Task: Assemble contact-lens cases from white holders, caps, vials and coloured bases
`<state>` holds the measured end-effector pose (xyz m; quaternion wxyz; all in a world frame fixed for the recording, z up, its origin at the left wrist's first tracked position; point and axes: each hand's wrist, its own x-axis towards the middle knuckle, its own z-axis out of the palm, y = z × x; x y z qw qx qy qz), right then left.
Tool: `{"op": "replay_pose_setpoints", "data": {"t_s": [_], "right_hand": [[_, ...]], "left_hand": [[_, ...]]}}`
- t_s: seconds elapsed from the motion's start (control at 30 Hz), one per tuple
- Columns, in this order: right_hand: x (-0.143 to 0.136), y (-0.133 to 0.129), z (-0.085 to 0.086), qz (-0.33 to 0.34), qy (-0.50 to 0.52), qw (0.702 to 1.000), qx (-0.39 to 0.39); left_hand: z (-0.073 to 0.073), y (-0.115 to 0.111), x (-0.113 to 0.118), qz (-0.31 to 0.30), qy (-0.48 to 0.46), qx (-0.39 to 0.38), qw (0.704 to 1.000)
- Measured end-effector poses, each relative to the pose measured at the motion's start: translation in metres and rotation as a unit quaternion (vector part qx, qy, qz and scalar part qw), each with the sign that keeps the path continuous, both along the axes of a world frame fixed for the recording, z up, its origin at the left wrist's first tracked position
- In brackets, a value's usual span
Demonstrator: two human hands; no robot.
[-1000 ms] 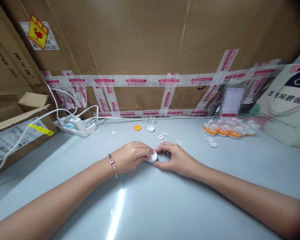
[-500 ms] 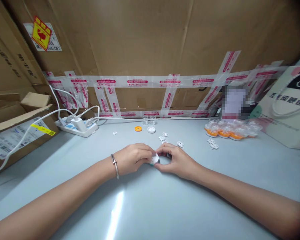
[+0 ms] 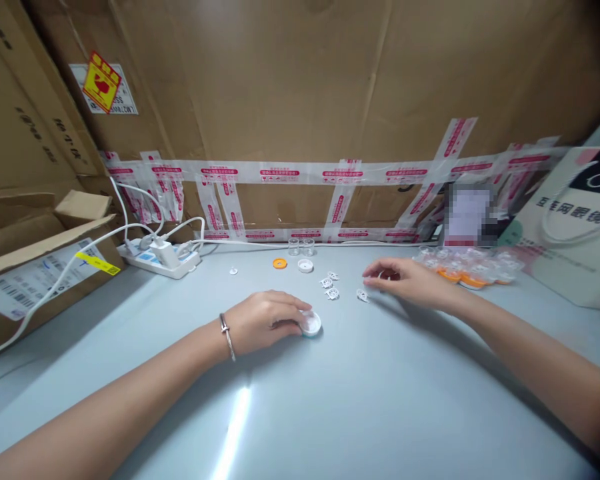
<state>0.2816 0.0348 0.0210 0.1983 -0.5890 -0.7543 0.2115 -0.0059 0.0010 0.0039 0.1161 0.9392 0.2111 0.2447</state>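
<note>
My left hand (image 3: 273, 320) rests on the table with its thumb and fingers closed on the left edge of a round white cap-like piece (image 3: 311, 323) with a teal lower rim. The piece lies on the tabletop. My right hand (image 3: 405, 280) hovers at the right, its fingers bent and a little apart, and I see nothing in it. Just below its fingertips is a small white plastic part (image 3: 363, 295), apart from them. Several similar white parts (image 3: 332, 293) lie between the two hands.
An orange ring (image 3: 279, 264), a white ring (image 3: 305, 266) and two clear cups (image 3: 301, 247) stand at the back. Orange-based clear pieces (image 3: 473, 270) are heaped at right by a bag (image 3: 570, 227). A power strip (image 3: 163, 260) with cables and an open carton (image 3: 50, 267) are left.
My right hand has let go of the round white piece and moved right and away from me, over the small parts. My left hand stays on the piece. The view has tilted slightly upward.
</note>
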Motion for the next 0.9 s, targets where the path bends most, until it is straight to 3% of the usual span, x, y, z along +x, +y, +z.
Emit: {"op": "replay_pose_setpoints", "data": {"t_s": [0.13,0.3,0.37,0.5,0.63,0.9], "right_hand": [[0.007,0.006,-0.005,0.050,-0.051,0.997,-0.016],[0.035,0.006,0.016,-0.001,-0.111,0.994,0.008],[0.053,0.005,0.024,-0.014,-0.163,0.986,-0.026],[0.073,0.006,0.021,0.004,-0.182,0.980,-0.075],[0.070,0.009,0.012,0.004,-0.178,0.979,-0.099],[0.055,0.009,0.004,0.017,-0.177,0.981,-0.077]], "left_hand": [[0.002,0.001,-0.002,0.028,-0.050,-0.012,0.998],[0.000,0.002,-0.006,0.056,-0.069,-0.016,0.996],[0.001,0.002,-0.006,0.057,-0.061,-0.017,0.996],[0.003,0.001,-0.004,0.052,-0.045,-0.021,0.997],[0.004,0.000,-0.003,0.045,-0.041,-0.023,0.998],[0.005,-0.001,-0.003,0.042,-0.047,-0.006,0.998]]}}
